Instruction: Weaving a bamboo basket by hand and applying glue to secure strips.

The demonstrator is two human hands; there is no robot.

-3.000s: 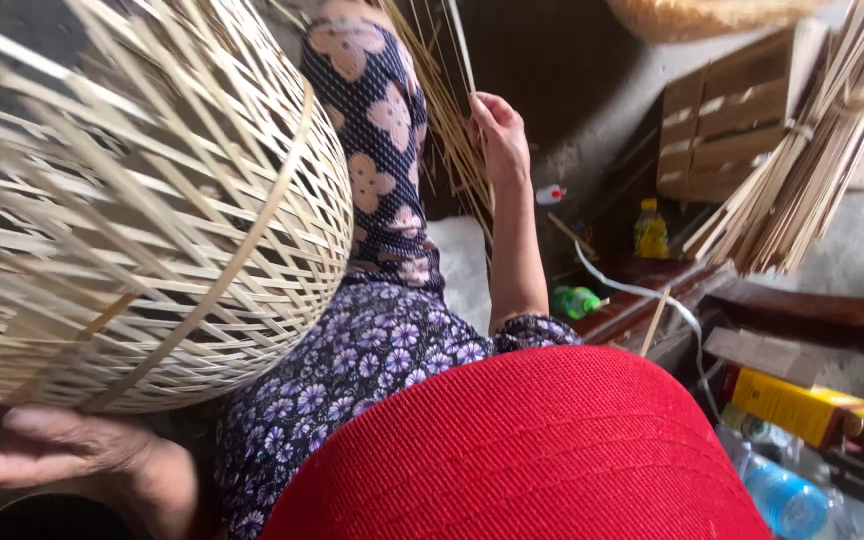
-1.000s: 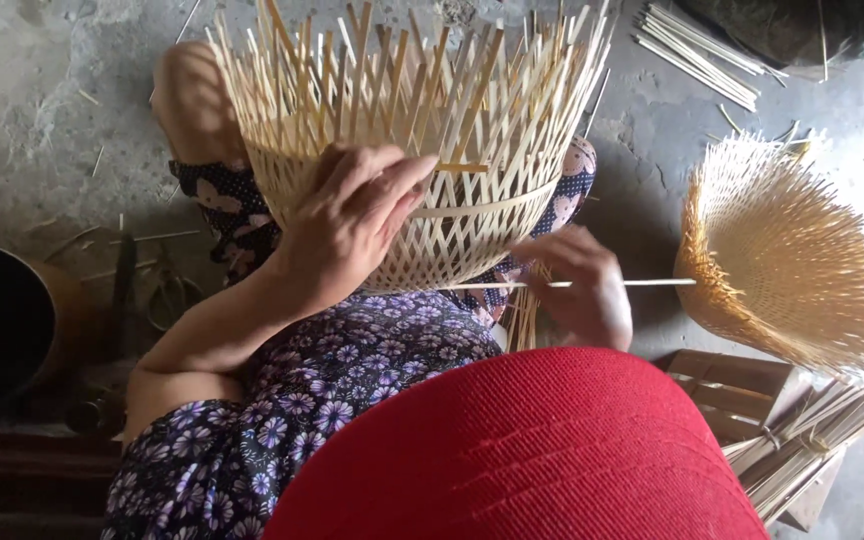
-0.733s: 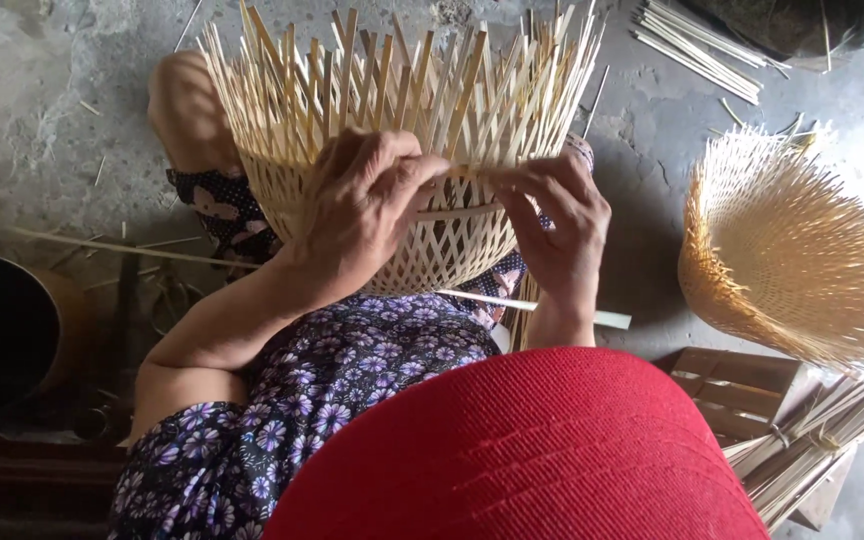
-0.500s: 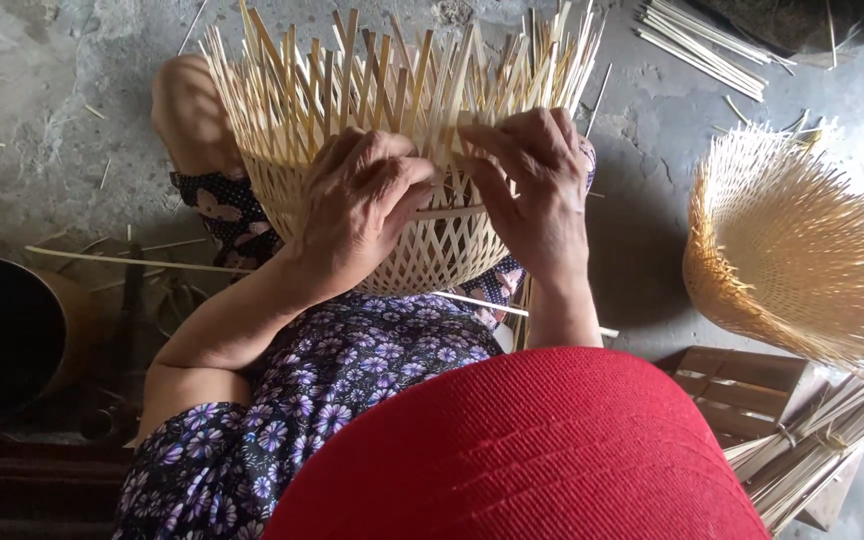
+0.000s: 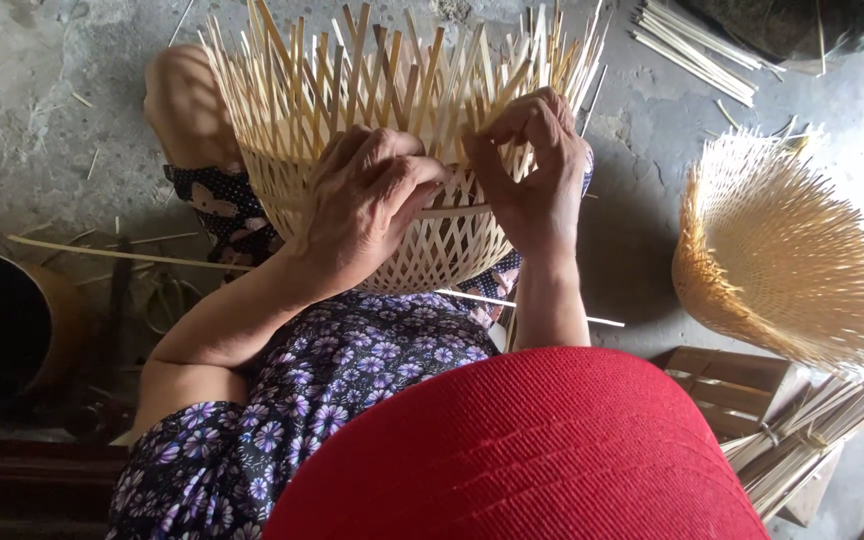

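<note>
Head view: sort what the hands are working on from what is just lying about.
In hand:
half-woven bamboo basket
left hand pressing its weave
right hand pinching an upright strip
horizontal strip between them

Lying about:
second unfinished basket
strip bundles
wooden crate
dark round pot

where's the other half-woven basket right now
In the head view it lies on its side on the concrete floor at the right, right of the right hand, above the strip bundle.
</note>
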